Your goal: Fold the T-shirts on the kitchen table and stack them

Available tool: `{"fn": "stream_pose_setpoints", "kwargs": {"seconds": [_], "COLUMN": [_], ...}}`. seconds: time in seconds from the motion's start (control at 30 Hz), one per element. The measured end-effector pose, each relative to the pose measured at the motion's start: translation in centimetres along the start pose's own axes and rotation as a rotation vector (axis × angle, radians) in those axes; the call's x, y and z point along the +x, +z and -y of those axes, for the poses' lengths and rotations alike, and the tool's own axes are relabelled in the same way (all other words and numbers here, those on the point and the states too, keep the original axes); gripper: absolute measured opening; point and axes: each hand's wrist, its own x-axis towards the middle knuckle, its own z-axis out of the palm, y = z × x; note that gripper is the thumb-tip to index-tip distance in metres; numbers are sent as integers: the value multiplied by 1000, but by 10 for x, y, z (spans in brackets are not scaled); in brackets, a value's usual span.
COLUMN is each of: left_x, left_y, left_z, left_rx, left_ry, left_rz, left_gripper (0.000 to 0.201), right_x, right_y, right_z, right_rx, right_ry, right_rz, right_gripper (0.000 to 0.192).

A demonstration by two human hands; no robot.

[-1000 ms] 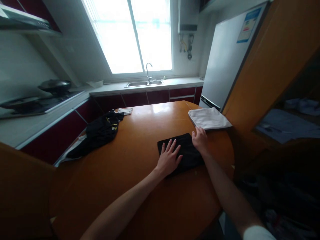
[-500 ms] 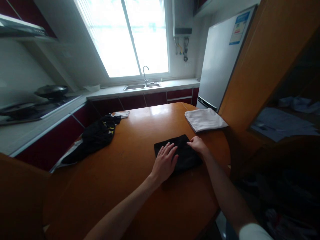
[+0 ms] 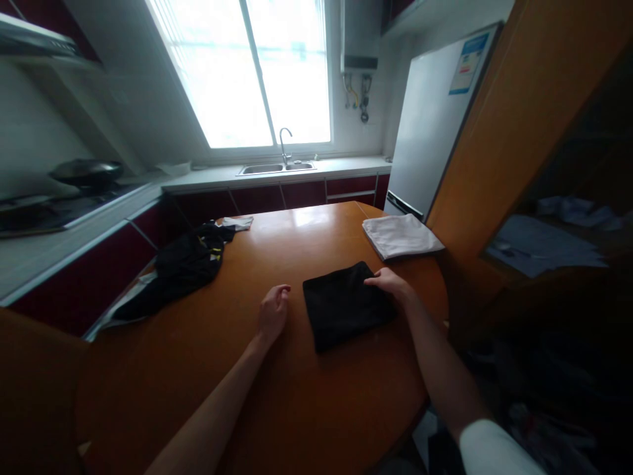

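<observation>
A folded black cloth [image 3: 343,307] lies flat on the wooden table in front of me. At its right far edge, my right hand [image 3: 390,282] is closed with thumb and fingertips on the fabric. My left hand [image 3: 273,311] is over the table, left of the cloth and apart from it. Its fingers are curled in, and nothing shows in them.
The rounded wooden table [image 3: 277,257] carries a folded white cloth [image 3: 401,236] at the back right. A loose heap of dark clothing [image 3: 185,267] with white parts lies along its left edge. Beyond stand a counter with a sink [image 3: 277,168] and a fridge [image 3: 435,125].
My left hand has come off the black cloth and moved left, its fingers curling in. My right hand stays at the cloth's right far edge. The view has shifted slightly.
</observation>
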Motion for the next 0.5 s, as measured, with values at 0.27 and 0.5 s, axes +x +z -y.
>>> {"fn": "stream_pose_setpoints", "kwargs": {"seconds": [0.27,0.5], "left_x": [2,3], "left_y": [-1,-1], "left_z": [10,8], "left_rx": [-55,-67], "left_ry": [-87,-113], "left_rz": [73,109], "left_gripper": [33,35], "right_x": [-6,-20], "right_y": [-17,-39], "right_z": [4,27], "right_rx": [145,309], "right_ry": [-62,-127], "right_rz": [222,180], "right_gripper": [20,37]}}
